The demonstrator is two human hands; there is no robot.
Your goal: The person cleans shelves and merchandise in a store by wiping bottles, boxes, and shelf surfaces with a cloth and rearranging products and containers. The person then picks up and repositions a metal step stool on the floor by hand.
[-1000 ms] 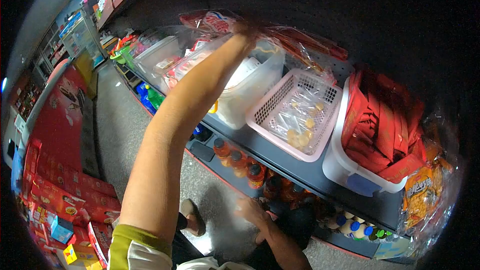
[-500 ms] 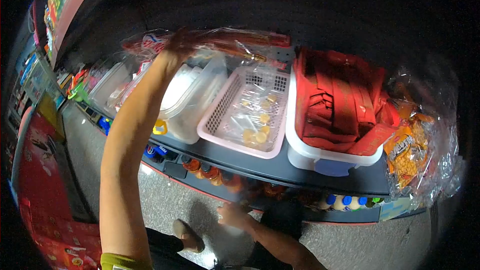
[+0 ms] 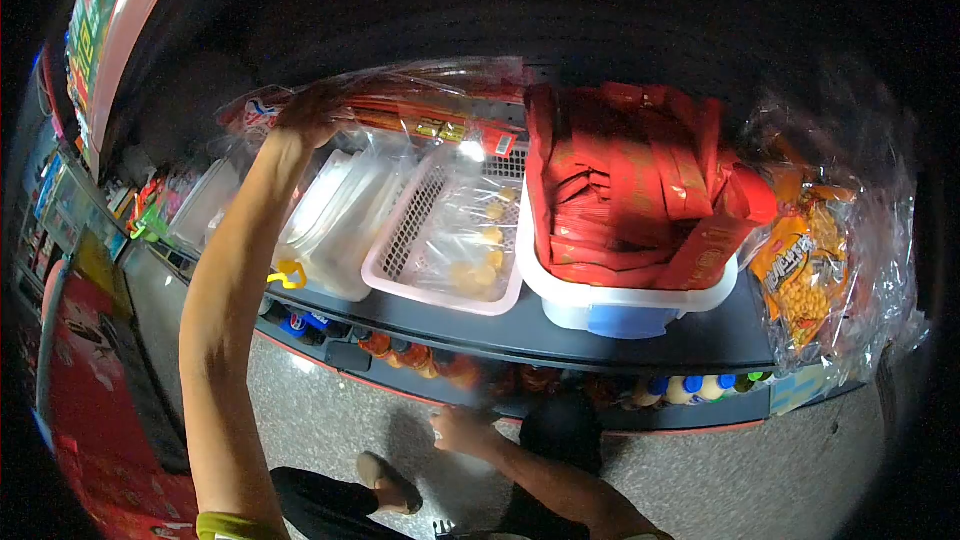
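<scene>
My left hand (image 3: 312,114) reaches to the back of the shelf. Its fingers curl over a long, red-and-gold package in clear plastic (image 3: 400,112), partly in shadow. Below that hand are stacked clear plastic containers (image 3: 335,210). Right of these sits a pink perforated basket (image 3: 375,275) with small yellowish items in clear wrapping (image 3: 485,250). Low in front of the shelf, my right hand (image 3: 465,432) is closed with curled fingers. Whatever it may hold is hidden.
A white tub (image 3: 555,310) full of folded red bags (image 3: 630,190) stands right of the basket. Beyond it lies an orange snack packet (image 3: 800,285) among crinkled clear plastic. Bottles (image 3: 685,388) line the lower shelf. A red printed surface (image 3: 110,420) is at left.
The view has shifted, so most shelf items sit farther left. My left hand stays at the long package, whose labelled end now shows lower behind the basket. My right hand stays low and closed.
</scene>
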